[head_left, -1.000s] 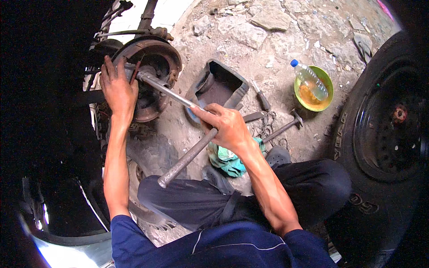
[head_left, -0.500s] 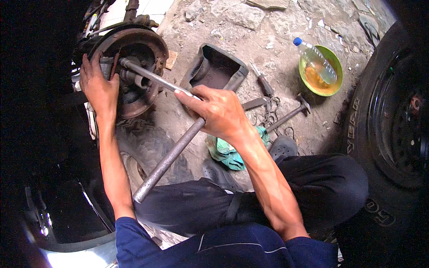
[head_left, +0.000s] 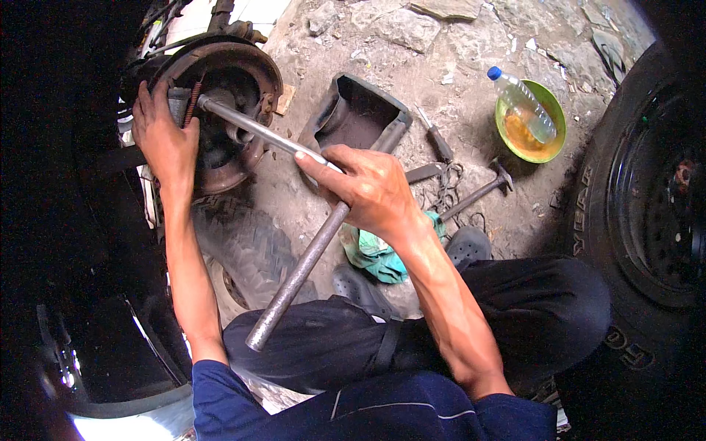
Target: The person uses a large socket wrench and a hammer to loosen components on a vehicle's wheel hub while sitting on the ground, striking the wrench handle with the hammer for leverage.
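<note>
At the upper left, a rusty brake assembly [head_left: 250, 59] with a coil spring [head_left: 193, 104] faces me. My left hand [head_left: 168, 143] rests against its left side, fingers stretched and thumb apart beside the spring. A grey ridged cylindrical part [head_left: 177, 106] shows between thumb and fingers. My right hand [head_left: 373, 187] is closed round a T-handle wrench [head_left: 254, 126] where shaft and crossbar meet. The wrench's shiny shaft reaches into the brake assembly, but what its end sits on is hidden. Its crossbar [head_left: 298, 283] slants down towards my lap.
A dark open container [head_left: 360, 121] lies mid-ground. Right of it are a screwdriver [head_left: 437, 140], a hammer [head_left: 478, 195] and a green cloth [head_left: 379, 257]. A plastic bottle [head_left: 521, 95] leans in a green bowl [head_left: 555, 140] of orange-brown liquid. A large tyre [head_left: 599, 191] stands right.
The wrench's crossbar has swung, its lower end moving to the right and slightly nearer me. My right hand has shifted a little right with it. My left hand keeps its place on the brake assembly.
</note>
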`<action>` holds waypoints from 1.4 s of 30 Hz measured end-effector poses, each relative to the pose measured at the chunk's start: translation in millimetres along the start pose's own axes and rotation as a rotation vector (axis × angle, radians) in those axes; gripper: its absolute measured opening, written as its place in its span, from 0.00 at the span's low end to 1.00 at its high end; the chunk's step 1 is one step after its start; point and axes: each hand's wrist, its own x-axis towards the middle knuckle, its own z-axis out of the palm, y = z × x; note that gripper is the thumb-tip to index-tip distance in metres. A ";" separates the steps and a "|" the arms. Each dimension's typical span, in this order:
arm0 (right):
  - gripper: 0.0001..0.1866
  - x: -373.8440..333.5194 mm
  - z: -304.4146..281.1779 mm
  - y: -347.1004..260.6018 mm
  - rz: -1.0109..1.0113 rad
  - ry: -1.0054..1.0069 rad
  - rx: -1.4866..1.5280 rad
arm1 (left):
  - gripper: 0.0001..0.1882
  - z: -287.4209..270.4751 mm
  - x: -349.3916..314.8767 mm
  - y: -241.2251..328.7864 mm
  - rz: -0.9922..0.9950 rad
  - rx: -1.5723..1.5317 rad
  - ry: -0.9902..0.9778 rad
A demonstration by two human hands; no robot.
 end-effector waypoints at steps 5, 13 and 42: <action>0.25 7.1 -4.4 -2.7 -0.054 -0.019 -0.045 | 0.37 -2.3 0.3 1.6 0.007 -0.009 -0.001; 0.19 28.4 -13.0 -22.9 -0.071 0.001 -0.076 | 0.36 -1.6 -0.2 1.9 -0.009 -0.029 -0.004; 0.15 57.6 -30.7 -37.0 0.242 -0.078 -0.089 | 0.24 -50.0 -36.6 17.2 -0.436 -1.088 0.163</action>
